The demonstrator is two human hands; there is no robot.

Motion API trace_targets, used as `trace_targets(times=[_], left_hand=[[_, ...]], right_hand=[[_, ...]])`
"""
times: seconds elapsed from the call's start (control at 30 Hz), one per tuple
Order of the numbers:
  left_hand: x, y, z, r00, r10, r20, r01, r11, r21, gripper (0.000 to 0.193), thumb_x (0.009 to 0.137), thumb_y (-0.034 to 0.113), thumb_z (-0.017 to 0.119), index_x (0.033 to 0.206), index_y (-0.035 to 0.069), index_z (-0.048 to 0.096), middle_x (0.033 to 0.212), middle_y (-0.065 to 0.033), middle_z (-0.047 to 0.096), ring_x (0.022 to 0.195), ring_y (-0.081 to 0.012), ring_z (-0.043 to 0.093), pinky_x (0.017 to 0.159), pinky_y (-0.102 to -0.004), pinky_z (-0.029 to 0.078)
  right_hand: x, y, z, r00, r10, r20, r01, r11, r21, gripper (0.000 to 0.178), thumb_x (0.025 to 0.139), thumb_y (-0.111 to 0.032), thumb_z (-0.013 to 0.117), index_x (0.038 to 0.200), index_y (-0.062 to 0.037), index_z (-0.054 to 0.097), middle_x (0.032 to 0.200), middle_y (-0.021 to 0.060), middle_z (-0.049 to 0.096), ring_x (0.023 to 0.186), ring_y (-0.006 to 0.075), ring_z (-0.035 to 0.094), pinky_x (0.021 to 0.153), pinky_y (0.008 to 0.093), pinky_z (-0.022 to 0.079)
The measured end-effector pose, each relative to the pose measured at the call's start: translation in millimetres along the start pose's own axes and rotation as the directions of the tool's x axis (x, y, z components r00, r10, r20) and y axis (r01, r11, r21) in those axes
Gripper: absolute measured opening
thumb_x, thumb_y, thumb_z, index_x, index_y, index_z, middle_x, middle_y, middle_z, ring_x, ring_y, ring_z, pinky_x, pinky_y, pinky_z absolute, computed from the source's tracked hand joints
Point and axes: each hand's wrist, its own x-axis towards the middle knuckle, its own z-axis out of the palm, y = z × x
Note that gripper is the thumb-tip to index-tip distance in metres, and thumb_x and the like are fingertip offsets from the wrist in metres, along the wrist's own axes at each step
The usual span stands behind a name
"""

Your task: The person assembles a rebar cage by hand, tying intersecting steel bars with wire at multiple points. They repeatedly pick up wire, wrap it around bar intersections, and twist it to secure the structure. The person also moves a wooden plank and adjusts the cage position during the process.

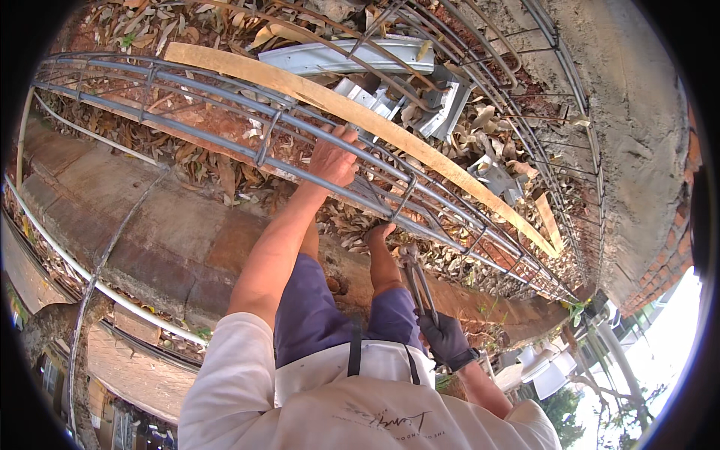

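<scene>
My bare left hand (334, 159) is closed round a bar of a long steel rebar cage (266, 141), its fingers wrapped over the metal. The cage runs from the upper left down to the right, with stirrups tied across its bars. Low on the right, my gloved right hand (448, 341) grips the dark handles of a pair of end-cutting pincers (421, 281). Their jaws point up toward the cage but stand apart from it. A watch sits on that wrist.
A bent-looking wooden strip (300, 88) lies along the cage's far side. Beyond it are metal offcuts (446, 105), dry leaves and a second rebar cage (536, 161). Rough concrete (637, 127) borders the right. A masonry ledge (187, 240) and white pipe (139, 306) lie on the left.
</scene>
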Motion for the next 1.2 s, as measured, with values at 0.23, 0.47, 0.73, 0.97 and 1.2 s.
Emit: trace_targets(times=[0.23,0.47,0.73,0.97,1.2], left_hand=[[-1.8,-3.8,8.0,0.997,-0.028,0.075,0.026,0.999,0.030,0.034,0.076,0.013,0.081,0.109,0.023,0.083,0.105,-0.0056,0.057,0.109,-0.0284,0.052,0.095,-0.0548,0.034],[-0.2,-7.1,11.9,0.996,-0.089,0.028,0.091,0.994,-0.061,0.026,0.083,0.011,0.073,0.102,0.026,0.084,0.101,-0.0053,0.055,0.106,-0.0279,0.053,0.098,-0.0555,0.033],[-4.7,-11.6,12.7,0.998,-0.026,0.056,0.030,0.997,-0.078,0.026,0.086,0.011,0.066,0.101,0.024,0.084,0.098,-0.0062,0.054,0.103,-0.0274,0.054,0.098,-0.0575,0.034],[-5.5,-15.3,12.9,0.997,-0.018,0.076,0.029,0.989,-0.147,0.030,0.088,0.009,0.065,0.106,0.024,0.083,0.099,-0.0069,0.056,0.104,-0.0283,0.054,0.098,-0.0576,0.034],[-4.5,-14.0,5.5,0.988,-0.013,0.157,0.031,0.993,-0.111,0.041,0.085,0.005,0.068,0.113,0.030,0.082,0.103,-0.0055,0.054,0.107,-0.0274,0.051,0.100,-0.0554,0.032]], right_hand=[[120.1,-85.4,36.9,0.957,-0.150,-0.247,0.018,0.883,-0.468,0.047,0.089,-0.023,0.060,0.132,-0.0051,0.064,0.098,0.0298,0.072,0.090,0.0449,0.072,0.081,0.0508,0.056],[133.3,-133.7,64.9,0.921,-0.111,-0.374,-0.135,0.809,-0.573,0.048,0.085,-0.031,0.061,0.122,-0.0015,0.068,0.103,0.0351,0.070,0.099,0.0512,0.068,0.087,0.0566,0.054],[131.9,-152.5,67.2,0.945,0.053,-0.322,-0.250,0.750,-0.612,0.046,0.086,-0.029,0.061,0.126,-0.0072,0.069,0.115,0.0306,0.070,0.109,0.0485,0.067,0.096,0.0534,0.053],[138.7,-165.6,59.2,0.958,0.154,-0.242,-0.278,0.706,-0.651,0.047,0.087,-0.031,0.061,0.124,-0.0055,0.070,0.119,0.0284,0.071,0.111,0.0457,0.068,0.096,0.0507,0.054],[129.1,-168.2,56.3,0.965,-0.004,-0.263,-0.201,0.633,-0.748,0.050,0.087,-0.023,0.063,0.134,-0.0075,0.060,0.131,0.0278,0.061,0.122,0.0490,0.060,0.100,0.0623,0.045]])
